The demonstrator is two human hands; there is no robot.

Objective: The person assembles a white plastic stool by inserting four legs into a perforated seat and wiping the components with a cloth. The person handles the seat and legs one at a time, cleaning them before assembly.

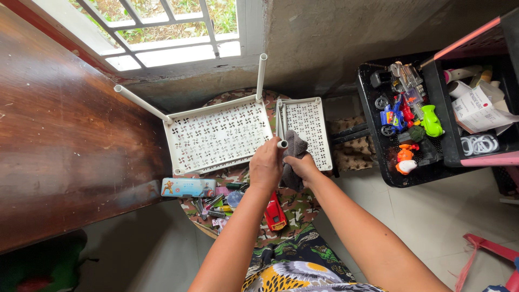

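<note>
Firmly, both hands [284,165] grip perforated white plastic rack [216,135].

Your hands on the white rack
Left hand [265,164] grips a white rack [219,134] leg, right hand [303,166] presses a grey cloth [294,147] on it, red toy car [274,213] below

Bare concrete wall [346,38] under a barred window [162,27], dark wooden tabletop [65,135], pale tiled floor [432,216].

The person's left hand [266,165] wraps the near white plastic tube leg [282,144], hiding all but its open end, and the dark grey cloth [294,146] covers the right hand's fingers. The heap of small pens and tubes [216,205] beside the red toy car [274,213] is too small to sort, and the picture's right edge cuts off the pink-rimmed black crate [476,97].
</note>
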